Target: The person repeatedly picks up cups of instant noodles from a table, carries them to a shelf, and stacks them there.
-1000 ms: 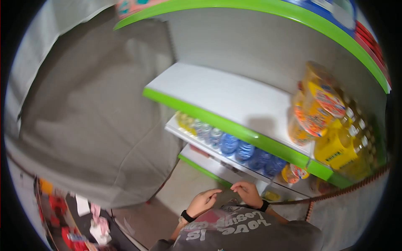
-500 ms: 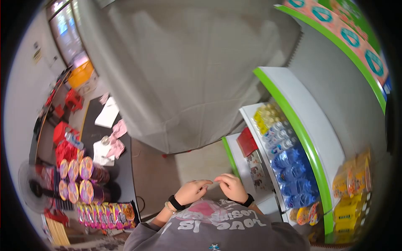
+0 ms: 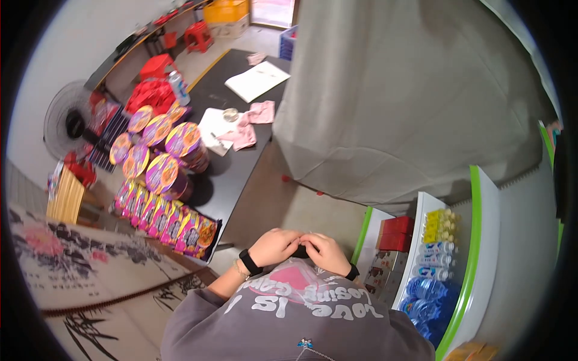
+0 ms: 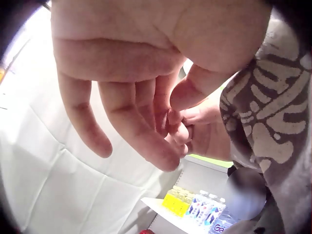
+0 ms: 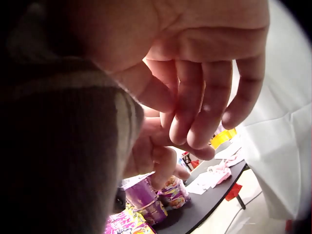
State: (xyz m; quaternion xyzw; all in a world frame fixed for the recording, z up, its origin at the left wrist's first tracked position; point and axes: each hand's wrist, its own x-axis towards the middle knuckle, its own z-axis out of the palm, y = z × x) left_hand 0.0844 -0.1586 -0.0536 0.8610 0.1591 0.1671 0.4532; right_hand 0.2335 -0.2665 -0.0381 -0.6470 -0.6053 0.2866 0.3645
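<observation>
In the head view the left hand (image 3: 276, 246) and the right hand (image 3: 326, 251) meet at the fingertips in front of the grey shirt (image 3: 289, 301). The left wrist view shows the left hand (image 4: 141, 87) with loosely bent fingers, its tips at the other hand's fingers. Seen from the right wrist, the right hand (image 5: 195, 73) has its fingers hanging loosely bent, with the left hand's fingers just below them. Neither hand holds anything.
A dark table (image 3: 224, 180) at the left carries purple noodle cups (image 3: 164, 172), noodle packs (image 3: 174, 225), papers and pink cloths. Shelves (image 3: 481, 240) with bottles (image 3: 428, 289) stand at the right. A grey curtain (image 3: 397, 96) hangs ahead, and a fan (image 3: 75, 123) stands far left.
The head view has swung left, from the shelves to the table, with the noodle cups now nearer the middle. The two hands have come together from slightly apart.
</observation>
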